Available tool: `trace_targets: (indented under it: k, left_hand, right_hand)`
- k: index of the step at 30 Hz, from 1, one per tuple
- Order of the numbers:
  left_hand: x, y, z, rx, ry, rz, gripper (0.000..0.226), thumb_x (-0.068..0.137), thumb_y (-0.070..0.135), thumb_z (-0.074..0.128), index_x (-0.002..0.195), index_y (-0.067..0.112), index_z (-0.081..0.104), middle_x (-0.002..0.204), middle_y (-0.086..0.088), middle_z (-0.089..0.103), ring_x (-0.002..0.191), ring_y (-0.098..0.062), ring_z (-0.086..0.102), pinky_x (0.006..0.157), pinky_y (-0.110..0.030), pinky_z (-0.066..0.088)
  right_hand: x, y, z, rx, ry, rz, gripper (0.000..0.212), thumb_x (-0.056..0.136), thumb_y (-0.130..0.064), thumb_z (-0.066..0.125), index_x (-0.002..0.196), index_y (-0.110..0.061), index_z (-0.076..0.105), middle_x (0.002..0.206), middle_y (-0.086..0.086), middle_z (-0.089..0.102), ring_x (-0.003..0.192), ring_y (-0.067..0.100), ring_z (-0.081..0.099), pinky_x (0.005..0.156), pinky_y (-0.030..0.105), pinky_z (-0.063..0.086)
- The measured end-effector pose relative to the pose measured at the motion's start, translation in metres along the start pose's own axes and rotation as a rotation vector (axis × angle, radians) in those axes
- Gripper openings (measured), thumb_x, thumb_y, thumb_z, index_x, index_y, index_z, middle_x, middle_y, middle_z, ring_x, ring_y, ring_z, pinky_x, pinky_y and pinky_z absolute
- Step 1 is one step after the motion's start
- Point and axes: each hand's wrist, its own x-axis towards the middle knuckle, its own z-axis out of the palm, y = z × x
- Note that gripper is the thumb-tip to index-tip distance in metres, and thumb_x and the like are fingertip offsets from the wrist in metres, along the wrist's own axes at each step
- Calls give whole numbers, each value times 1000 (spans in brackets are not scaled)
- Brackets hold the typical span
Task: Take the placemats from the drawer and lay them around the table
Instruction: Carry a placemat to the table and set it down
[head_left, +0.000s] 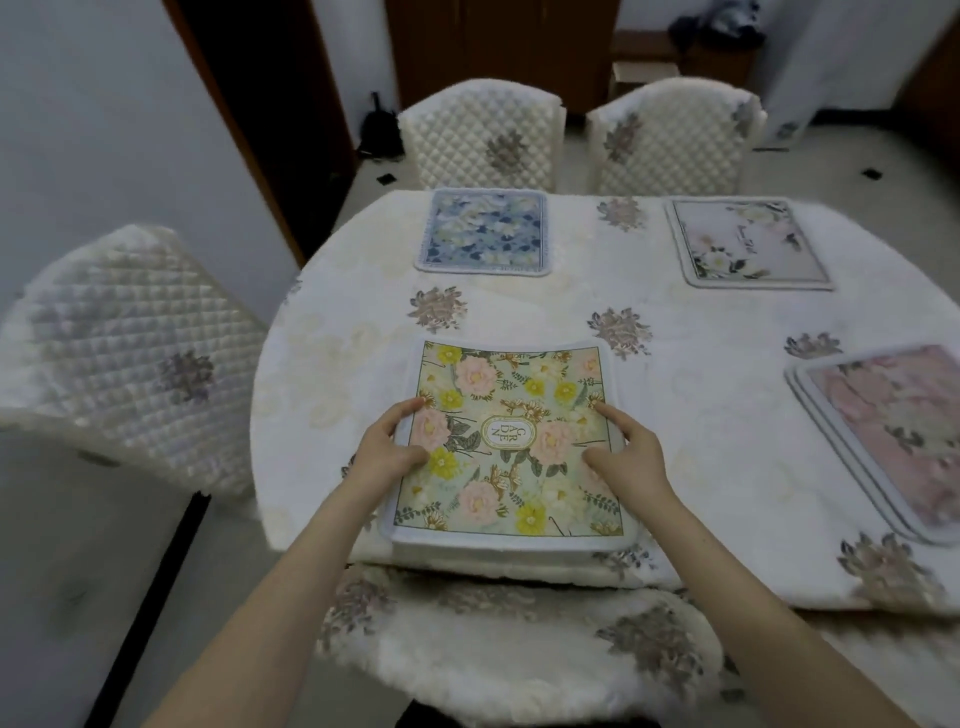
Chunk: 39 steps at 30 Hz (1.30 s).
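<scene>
A person's two hands settle a green-and-yellow floral placemat (511, 441) at the near edge of a cloth-covered surface (701, 332), directly above a quilted chair (519, 639) tucked in below. The left hand (387, 449) rests at the mat's left border, thumb lying on the print and fingers reaching to the edge; whether any finger is hooked under the rim cannot be told. The right hand (621, 452) lies on the right side with the forefinger stretched flat and pressing, the other fingers loosely bent, gripping nothing.

Three more places are already laid: a blue mat (485, 231) at the far left before one chair (480, 135), a pale mat (748, 244) at the far right before a second chair (675, 137), and a pink mat (893, 441) at the right edge, where a doubled border suggests two may be stacked.

The near mat's front edge overhangs the surface slightly without drooping, and it lies flat with rounded corners, so it appears light, thin and fairly stiff with some give, likely a padded or rubber-backed fabric. It should slide readily over the plush cloth under flat fingertips, though dragging could ruck the cloth beneath. For lifting, the two side borders or the overhanging front edge offer the readiest hold, pinched between thumb and fingers. Nothing here looks fragile.
</scene>
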Motion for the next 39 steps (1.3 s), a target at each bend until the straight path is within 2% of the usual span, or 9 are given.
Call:
trace_targets:
  k: [3, 13, 15, 17, 20, 25, 31, 35, 39]
  left_hand:
    - [18, -21, -9, 67, -51, 6, 68, 75, -12, 59, 128, 31, 54, 131, 7, 49, 111, -13, 51, 70, -19, 47]
    - [42, -86, -11, 193, -134, 24, 66, 81, -8, 54, 136, 27, 47, 125, 7, 48, 107, -10, 46, 59, -2, 40]
    - [46, -93, -9, 272, -122, 91, 67, 81, -7, 55, 138, 27, 46, 131, 7, 49, 115, -12, 46, 73, -1, 38]
    - [51, -102, -9, 492, -102, 156, 69, 80, 2, 57, 141, 30, 42, 140, 0, 45, 126, -23, 38, 97, -23, 38]
    - [53, -121, -2, 914, -23, 273, 63, 84, 21, 56, 145, 25, 39, 151, -14, 33, 135, -37, 32, 108, -48, 29]
    - [53, -145, 6, 1111, -100, 464, 56, 99, 37, 21, 151, 14, 20, 157, -5, 15, 146, -23, 15, 117, -39, 4]
    - [62, -118, 12, 1240, -100, 506, 56, 94, 33, 28, 140, 6, 46, 142, -17, 47, 131, -34, 44, 117, -45, 4]
    - [83, -86, 33, 1183, -96, 617, 57, 101, 39, 22, 152, 13, 15, 159, -6, 13, 147, -23, 8, 118, -43, -3]
    - [123, -70, 76, 1133, -109, 581, 62, 96, 40, 6, 151, 13, -4, 159, -4, -6, 146, -18, -11, 118, -40, -8]
  right_hand:
    - [-3, 15, 27, -13, 81, 49, 66, 76, 8, 59, 132, -26, 53, 116, -9, 57, 52, 17, 56, 47, 25, 47]
    - [6, 47, 67, -83, 153, 135, 63, 78, 9, 54, 129, -30, 54, 125, 5, 61, 41, 6, 49, 40, 19, 43]
    - [7, 54, 68, -167, 160, 102, 64, 78, 6, 54, 132, -28, 51, 129, 4, 57, 59, 5, 56, 47, 15, 45]
    - [9, 67, 70, -390, 131, 31, 66, 81, -3, 55, 140, -29, 42, 140, 5, 45, 104, 15, 55, 76, 20, 48]
    - [11, 96, 73, -750, 70, -85, 63, 93, -23, 49, 151, -25, 24, 160, 6, 11, 144, 24, 18, 110, 39, 31]
    - [20, 131, 80, -1043, -2, -284, 60, 99, -46, 14, 152, -17, 11, 159, 1, 4, 148, 15, -2, 119, 30, -1]
    - [24, 124, 79, -1085, -6, -301, 65, 98, -51, 8, 151, -14, 17, 158, 4, 15, 147, 15, 4, 118, 32, 1]
    - [44, 87, 99, -1026, -27, -450, 58, 101, -46, 14, 152, -18, 17, 158, 1, 15, 148, 18, 6, 119, 37, 5]
    - [95, 58, 147, -922, -57, -512, 58, 100, -40, 20, 151, -13, 21, 158, 4, 19, 147, 15, 6, 120, 37, 8]
